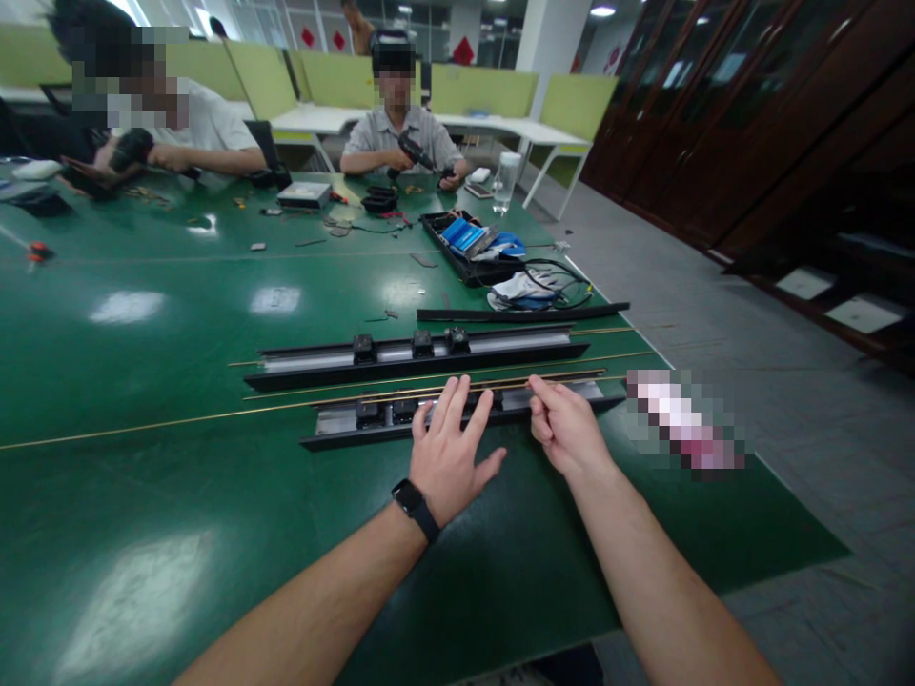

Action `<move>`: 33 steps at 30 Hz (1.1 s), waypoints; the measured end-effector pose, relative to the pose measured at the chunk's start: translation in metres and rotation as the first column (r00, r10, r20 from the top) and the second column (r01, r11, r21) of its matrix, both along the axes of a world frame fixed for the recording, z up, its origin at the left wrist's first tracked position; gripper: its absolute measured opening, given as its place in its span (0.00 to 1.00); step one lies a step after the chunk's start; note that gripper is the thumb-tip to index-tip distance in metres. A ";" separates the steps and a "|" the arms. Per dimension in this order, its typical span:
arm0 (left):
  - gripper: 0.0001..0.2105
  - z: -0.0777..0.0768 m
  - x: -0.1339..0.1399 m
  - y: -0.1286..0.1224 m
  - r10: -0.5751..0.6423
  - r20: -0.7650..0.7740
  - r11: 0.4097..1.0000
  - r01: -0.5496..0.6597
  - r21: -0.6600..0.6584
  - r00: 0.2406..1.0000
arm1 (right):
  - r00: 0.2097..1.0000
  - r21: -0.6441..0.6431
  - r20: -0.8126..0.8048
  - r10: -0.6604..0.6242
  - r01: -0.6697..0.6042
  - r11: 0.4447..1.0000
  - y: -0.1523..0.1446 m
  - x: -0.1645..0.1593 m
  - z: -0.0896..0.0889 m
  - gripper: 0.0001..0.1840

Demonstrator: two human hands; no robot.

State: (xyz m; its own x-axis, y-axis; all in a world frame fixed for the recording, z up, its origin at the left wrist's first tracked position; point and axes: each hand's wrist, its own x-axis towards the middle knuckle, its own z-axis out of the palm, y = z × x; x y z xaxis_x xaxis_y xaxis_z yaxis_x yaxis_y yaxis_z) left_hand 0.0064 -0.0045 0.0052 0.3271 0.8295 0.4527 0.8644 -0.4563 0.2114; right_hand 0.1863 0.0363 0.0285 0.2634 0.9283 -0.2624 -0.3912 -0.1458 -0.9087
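My left hand (pixel 449 453) is open, its fingers spread over the nearer black channel rail (pixel 339 438). Small black blocks (pixel 404 411) sit inside that rail, partly hidden behind my fingers. At the rail's right part, my right hand (pixel 568 429) is closed in a pinch at a long, thin brass-coloured rod (pixel 178 417). The rod runs along the rail and far out to the left. Just beyond lies a second black channel rail (pixel 315 377), which carries 3 black blocks (pixel 422 344) in its pale inner groove. More thin rods lie between and behind the rails.
A black strip (pixel 515 313) lies behind the rails. Farther back are an open black tray (pixel 457 262) with blue items, gloves (pixel 525 289) with a cable, and a clear bottle (pixel 506 181). Two people with power drills sit across the green table (pixel 229 534). Its edge is at right.
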 end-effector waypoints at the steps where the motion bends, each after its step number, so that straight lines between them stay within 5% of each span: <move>1: 0.35 0.000 0.000 0.000 0.000 0.001 1.000 0.000 -0.001 1.000 | 1.000 -0.001 0.000 -0.005 0.005 1.000 0.000 0.000 0.000 0.18; 33: 0.34 0.001 0.000 -0.001 0.002 -0.004 1.000 -0.002 0.000 1.000 | 0.999 -0.002 0.031 0.016 -0.016 1.000 -0.001 0.001 -0.001 0.19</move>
